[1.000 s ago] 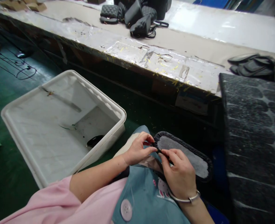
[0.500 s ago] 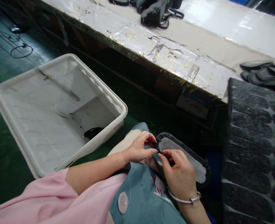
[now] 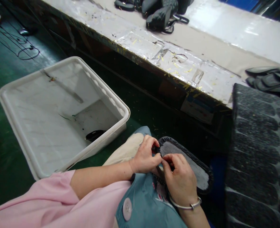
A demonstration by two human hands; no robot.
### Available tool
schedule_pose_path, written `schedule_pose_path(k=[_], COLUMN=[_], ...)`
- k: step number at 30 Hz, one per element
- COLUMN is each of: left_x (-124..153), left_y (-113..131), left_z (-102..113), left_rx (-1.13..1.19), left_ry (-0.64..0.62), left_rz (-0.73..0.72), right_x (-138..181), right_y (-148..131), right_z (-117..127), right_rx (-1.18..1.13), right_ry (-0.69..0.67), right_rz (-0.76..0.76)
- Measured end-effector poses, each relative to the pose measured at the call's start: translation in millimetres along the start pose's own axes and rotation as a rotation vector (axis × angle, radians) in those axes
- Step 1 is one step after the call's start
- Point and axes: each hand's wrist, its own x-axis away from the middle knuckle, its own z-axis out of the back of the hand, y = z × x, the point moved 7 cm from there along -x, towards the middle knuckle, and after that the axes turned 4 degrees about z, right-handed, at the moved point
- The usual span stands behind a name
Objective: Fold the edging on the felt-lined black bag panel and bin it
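A long oval black piece with a grey inner face (image 3: 189,163) lies across my lap. My left hand (image 3: 146,156) pinches its near rounded end, fingers curled around the black rim. My right hand (image 3: 180,179), with a silver bangle on the wrist, is closed on the same rim right beside the left fingertips. Both hands meet at that end of the piece. What lies under the fingertips is hidden.
A large white plastic tub (image 3: 23,126) stands on the green floor to my left, with one small dark piece (image 3: 94,134) inside. A taped workbench (image 3: 168,60) runs ahead, holding black quilted bags (image 3: 161,15) and dark flat pieces (image 3: 268,79). A dark speckled stack (image 3: 258,152) rises at my right.
My hands have stayed pinched on the end of the oval piece, shifting only slightly along its rim. The view has tilted a little.
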Motion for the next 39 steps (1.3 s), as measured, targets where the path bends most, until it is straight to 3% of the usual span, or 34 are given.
schedule_pose_path(k=[6, 10, 13, 18, 26, 31, 35, 39], left_x=[0.3, -1.0, -0.4, -0.4, -0.9, -1.0, -0.1, 0.7], left_y=[-2.2, -9.0, -15.2, -18.6, -16.4, -17.1, -15.5, -16.2], left_z=[1.9, 1.6, -0.2, -0.1, 0.8, 1.1, 1.0, 0.8], left_rx=[0.037, 0.167, 0.291, 0.309, 0.279, 0.237, 0.172, 0.171], left_ry=[0.008, -0.146, -0.245, -0.237, -0.229, -0.195, -0.153, -0.142], left_rz=[0.008, 0.01, 0.017, 0.051, 0.085, 0.089, 0.076, 0.094], right_x=[0.0, 2.9, 6.6, 8.3, -5.6, -5.2, 1.0, 4.9], right_y=[0.1, 1.2, -4.6, -15.3, -12.2, -12.4, -10.6, -9.7], right_z=[2.3, 6.0, 6.3, 5.4, 5.6, -4.1, -7.7, -6.8], right_rx=[-0.047, -0.086, -0.068, 0.129, 0.089, 0.246, 0.232, 0.191], right_ry=[0.021, 0.086, 0.113, 0.116, -0.011, -0.077, -0.007, 0.08], right_rz=[0.005, -0.037, 0.019, 0.076, 0.017, 0.16, 0.328, 0.391])
